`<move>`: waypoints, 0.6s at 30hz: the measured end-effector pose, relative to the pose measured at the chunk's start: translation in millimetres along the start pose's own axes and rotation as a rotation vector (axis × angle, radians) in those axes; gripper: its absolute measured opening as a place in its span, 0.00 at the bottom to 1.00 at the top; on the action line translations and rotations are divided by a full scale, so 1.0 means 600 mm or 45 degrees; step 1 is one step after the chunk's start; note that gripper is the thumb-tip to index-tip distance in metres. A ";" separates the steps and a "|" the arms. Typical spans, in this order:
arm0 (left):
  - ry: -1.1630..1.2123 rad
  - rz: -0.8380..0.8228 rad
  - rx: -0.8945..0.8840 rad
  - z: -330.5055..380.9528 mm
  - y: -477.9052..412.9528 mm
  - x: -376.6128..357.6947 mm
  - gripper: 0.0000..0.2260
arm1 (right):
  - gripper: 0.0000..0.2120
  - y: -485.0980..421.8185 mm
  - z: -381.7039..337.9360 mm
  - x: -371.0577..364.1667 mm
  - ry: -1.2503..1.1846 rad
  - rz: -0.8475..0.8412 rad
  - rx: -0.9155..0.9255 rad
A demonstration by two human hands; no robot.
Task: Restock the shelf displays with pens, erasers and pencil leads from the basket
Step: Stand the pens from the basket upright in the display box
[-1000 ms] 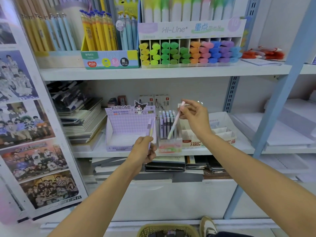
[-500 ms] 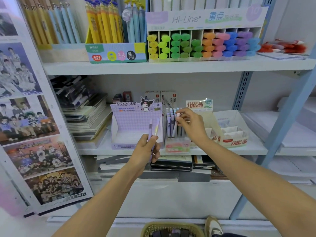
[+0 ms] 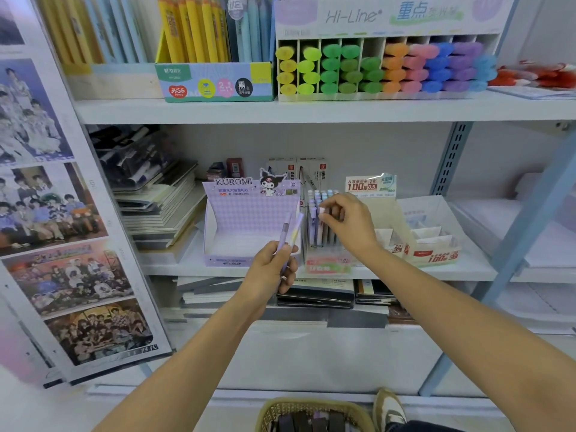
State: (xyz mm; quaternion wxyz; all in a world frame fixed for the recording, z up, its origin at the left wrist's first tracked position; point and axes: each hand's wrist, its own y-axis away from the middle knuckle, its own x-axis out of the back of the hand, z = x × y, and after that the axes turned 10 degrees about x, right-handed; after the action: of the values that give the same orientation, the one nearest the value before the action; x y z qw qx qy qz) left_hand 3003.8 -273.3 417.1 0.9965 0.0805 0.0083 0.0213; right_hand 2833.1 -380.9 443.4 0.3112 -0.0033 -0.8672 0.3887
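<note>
The left hand (image 3: 274,269) is curled around the low ends of two thin pens (image 3: 289,233) and grips them tight. One pen is purple and one is pale with a yellow part. They stick up and lean a little to the right, in front of the right edge of the purple Kuromi box (image 3: 249,219).

The right hand (image 3: 349,226) reaches to the clear pen box (image 3: 327,263), which stands just beside the Kuromi box on the middle shelf (image 3: 473,269). Its thumb and first fingers pinch the white top of one pen (image 3: 322,211). That pen stands upright in the box with a bunch of other pens in blue and purple.

To the right of the pen box sits a white lead box (image 3: 430,244) with little paper walls inside. On the top shelf (image 3: 311,110) is a rack of highlighters (image 3: 374,70) — yellow, green, orange, pink, blue and purple.

The woven basket (image 3: 274,410) is low down at the bottom edge, between the two arms. Dark things lie in it, but they are too blurry to name. A shoe (image 3: 388,410) is just beside the basket — on its right.
</note>
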 end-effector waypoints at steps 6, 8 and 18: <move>-0.077 -0.012 -0.010 0.011 0.011 -0.010 0.11 | 0.08 0.007 -0.045 0.027 -0.785 -0.172 -0.251; -0.101 -0.020 -0.024 0.015 0.017 -0.016 0.12 | 0.05 0.012 -0.056 0.034 -0.851 -0.258 -0.256; 0.278 0.164 0.024 0.041 0.039 -0.002 0.04 | 0.03 0.038 -0.052 0.111 -1.116 -0.001 -0.446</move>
State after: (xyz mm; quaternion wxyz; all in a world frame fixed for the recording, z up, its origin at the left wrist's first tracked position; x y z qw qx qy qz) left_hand 3002.1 -254.1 445.1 0.9854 0.0875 0.1117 0.0939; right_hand 2790.9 -327.7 479.6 -0.0893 0.1090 -0.9694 0.2012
